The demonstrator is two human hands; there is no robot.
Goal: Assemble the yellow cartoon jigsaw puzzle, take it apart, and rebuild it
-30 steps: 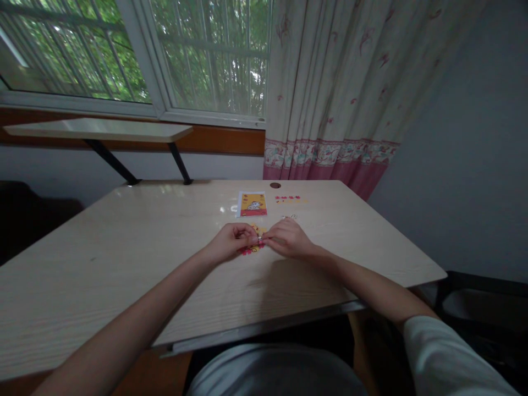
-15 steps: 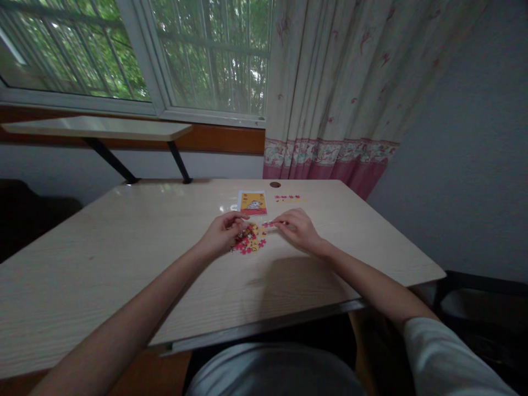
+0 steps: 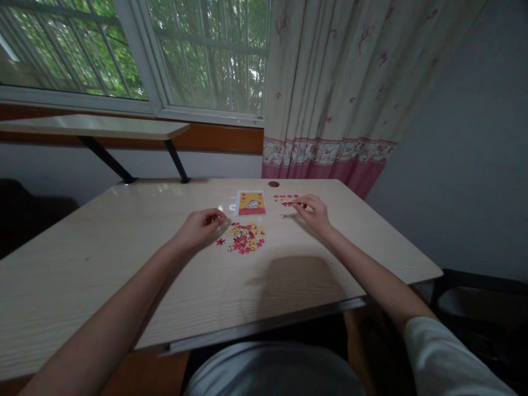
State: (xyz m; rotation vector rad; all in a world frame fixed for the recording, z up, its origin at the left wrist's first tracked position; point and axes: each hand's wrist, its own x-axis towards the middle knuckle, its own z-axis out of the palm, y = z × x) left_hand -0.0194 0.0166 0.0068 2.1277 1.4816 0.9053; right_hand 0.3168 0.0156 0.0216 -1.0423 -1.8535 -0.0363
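My right hand (image 3: 314,213) reaches over the back right of the desk, thumb and fingertips pinching a pink jigsaw piece (image 3: 287,204). That piece is close to the rows of sorted pink and yellow jigsaw pieces (image 3: 281,196), partly covered by my fingers. A few white pieces (image 3: 286,215) lie just nearer to me. My left hand (image 3: 198,228) is half curled with fingers loosely apart, left of a loose pile of pink, yellow and white jigsaw pieces (image 3: 246,237). Nothing shows in it. One dark red piece (image 3: 220,242) lies at the pile's left edge.
Behind the pile lies a picture card (image 3: 251,203) with a white animal on yellow and red. A round cable hole (image 3: 274,184) is near the back edge of the wooden desk (image 3: 198,297). A raised shelf (image 3: 124,127) stands back left, before the window; a curtain (image 3: 330,99) hangs behind.
Both hands were together over the pile. My right hand has moved away to the back right with the pink jigsaw piece. My left hand has drawn back left, uncovering the pile.
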